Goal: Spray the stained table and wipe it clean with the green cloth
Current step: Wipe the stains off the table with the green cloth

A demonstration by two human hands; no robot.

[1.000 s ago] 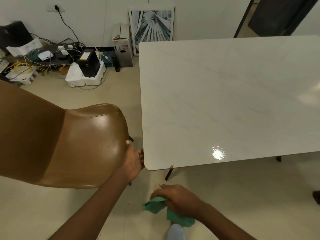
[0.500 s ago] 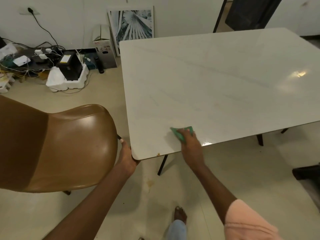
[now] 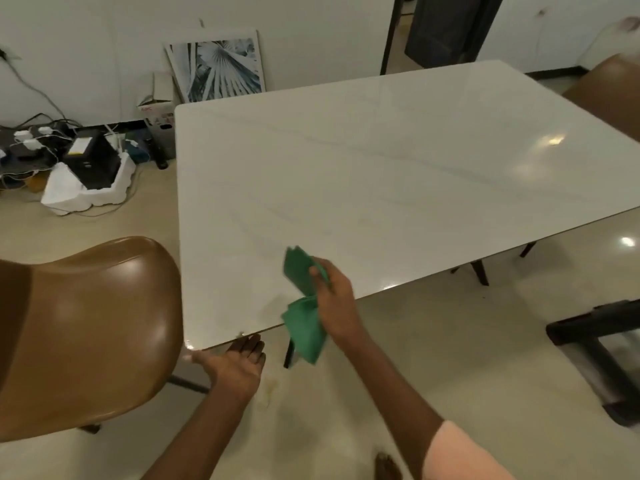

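At far left, one black device (image 3: 90,162) sits in white foam packing (image 3: 74,192) on the floor among cables; its yellow label is too small to read. One cardboard box (image 3: 157,114) by the wall carries red print, also illegible, beside one framed leaf picture (image 3: 221,65). Two brown chairs show: one (image 3: 90,327) at near left, another (image 3: 609,88) at far right. The left hand (image 3: 239,363) lies open, palm up, fingers straight under the near edge of the table (image 3: 381,161); half a second ago it held the chair's rim. The right hand (image 3: 334,297) grips the green cloth (image 3: 303,306), now lifted and hanging over the table's near edge rather than pressed flat on the top
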